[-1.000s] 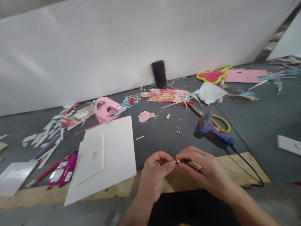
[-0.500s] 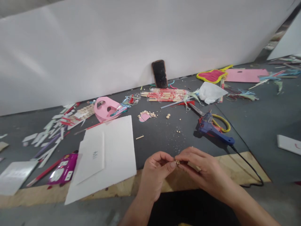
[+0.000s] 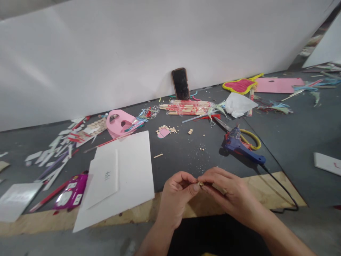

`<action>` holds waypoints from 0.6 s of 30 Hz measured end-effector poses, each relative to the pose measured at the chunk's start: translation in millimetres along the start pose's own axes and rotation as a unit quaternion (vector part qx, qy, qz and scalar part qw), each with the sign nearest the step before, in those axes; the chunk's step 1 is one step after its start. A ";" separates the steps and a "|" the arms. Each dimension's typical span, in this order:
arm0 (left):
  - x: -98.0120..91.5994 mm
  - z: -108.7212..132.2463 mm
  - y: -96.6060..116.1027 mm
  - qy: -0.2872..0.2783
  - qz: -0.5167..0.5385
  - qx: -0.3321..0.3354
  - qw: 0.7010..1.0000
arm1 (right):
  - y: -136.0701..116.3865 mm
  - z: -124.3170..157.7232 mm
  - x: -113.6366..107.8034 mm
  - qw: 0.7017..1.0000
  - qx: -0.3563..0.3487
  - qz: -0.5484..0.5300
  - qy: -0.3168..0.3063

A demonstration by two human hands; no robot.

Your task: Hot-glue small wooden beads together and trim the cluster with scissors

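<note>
Both hands meet at the near edge of the table, fingertips together. Between them is a small cluster of beige bits (image 3: 200, 184), mostly covered by the fingers. My left hand (image 3: 179, 195) pinches it from the left with thumb and forefinger. From the other side my right hand (image 3: 229, 188) grips it with thumb and fingers closed. Ahead on the dark tabletop lie a few loose beige bits (image 3: 201, 149), a small clump (image 3: 190, 131) and a pile of the same bits (image 3: 166, 128) around a small pink piece (image 3: 163, 133).
A blue glue gun (image 3: 243, 147) with a black cord lies right, beside yellow-handled scissors (image 3: 252, 138). White boards (image 3: 133, 167) and a purple packet (image 3: 71, 191) are at left. Behind are bundled sticks (image 3: 189, 107), a crumpled white tissue (image 3: 238, 105), and a phone (image 3: 180, 84) leaning on the wall.
Hardly anything differs. My fingers shift very slightly around the small beige cluster; the things on the table stay where they were.
</note>
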State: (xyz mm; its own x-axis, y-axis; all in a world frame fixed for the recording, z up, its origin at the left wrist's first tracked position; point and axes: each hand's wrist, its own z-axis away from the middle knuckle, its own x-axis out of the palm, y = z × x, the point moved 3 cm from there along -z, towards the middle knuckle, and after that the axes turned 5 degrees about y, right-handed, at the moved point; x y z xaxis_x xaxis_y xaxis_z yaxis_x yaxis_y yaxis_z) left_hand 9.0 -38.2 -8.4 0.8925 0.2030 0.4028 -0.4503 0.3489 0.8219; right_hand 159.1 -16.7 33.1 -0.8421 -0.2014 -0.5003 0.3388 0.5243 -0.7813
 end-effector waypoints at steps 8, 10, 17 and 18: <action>-1.4 0.8 -3.2 -0.026 0.001 -0.031 0.999 | 1.7 2.1 -0.1 1.000 0.004 -0.020 0.008; -0.8 1.5 -3.2 -0.034 -0.005 -0.032 0.999 | 1.7 2.0 0.0 1.000 0.001 -0.020 0.010; -0.5 1.7 -2.5 -0.030 -0.013 -0.041 0.999 | -2.2 -1.1 -0.6 1.000 0.004 -0.022 0.008; -0.7 1.7 -2.5 -0.031 -0.015 -0.041 0.999 | -2.3 -1.1 -0.4 1.000 0.006 -0.024 0.007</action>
State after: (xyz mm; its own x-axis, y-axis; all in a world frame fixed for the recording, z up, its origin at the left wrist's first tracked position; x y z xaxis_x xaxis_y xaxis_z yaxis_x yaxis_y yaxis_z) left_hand 9.5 -40.7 -10.1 0.9045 0.1359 0.4042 -0.4215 0.4283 0.7993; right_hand 158.2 -16.9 35.6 -0.8629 -0.2141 -0.4578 0.3038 0.5040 -0.8085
